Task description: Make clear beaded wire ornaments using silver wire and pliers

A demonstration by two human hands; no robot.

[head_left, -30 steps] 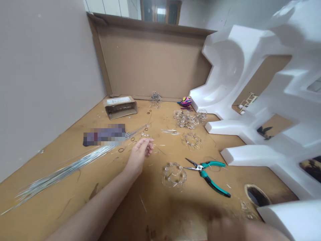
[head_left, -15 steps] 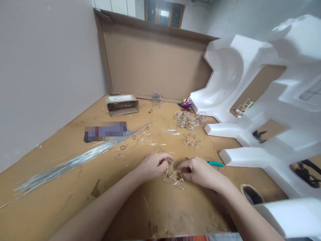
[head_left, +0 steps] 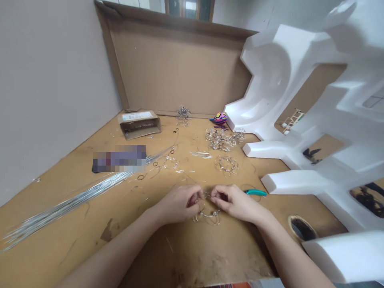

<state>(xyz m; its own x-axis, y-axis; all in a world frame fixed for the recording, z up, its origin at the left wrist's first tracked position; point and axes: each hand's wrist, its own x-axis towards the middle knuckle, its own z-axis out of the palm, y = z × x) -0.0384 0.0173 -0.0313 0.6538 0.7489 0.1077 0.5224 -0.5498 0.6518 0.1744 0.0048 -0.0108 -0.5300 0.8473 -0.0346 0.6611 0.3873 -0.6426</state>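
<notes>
Between my two hands is a ring of bent silvery wire with clear beads (head_left: pixel 210 214), its lower part resting low over the table. My left hand (head_left: pixel 184 203) has its fingers closed in a pinch on the left side of this wire ring. From the right, my right hand (head_left: pixel 233 203) pinches the ring's upper right part. The fingertips hide where the wire is gripped. A teal-handled tool (head_left: pixel 255 193) lies just beyond my right hand, its head mostly hidden. Farther back sits another beaded wire ring (head_left: pixel 227 165).
A bundle of straight wires (head_left: pixel 78 198) runs across the left, beside a blurred purple object (head_left: pixel 119 159). An open cardboard box (head_left: pixel 140 125), a wire-ring pile (head_left: pixel 221 139) and a colourful ball-like item (head_left: pixel 220 118) stand at the back. White foam (head_left: pixel 279 183) borders the right; a tape roll (head_left: pixel 301 228) lies nearby.
My right hand has shifted slightly up and left, its fingers now pinching nearer the top of the ring. The left hand has turned a little. The view has tilted slightly.
</notes>
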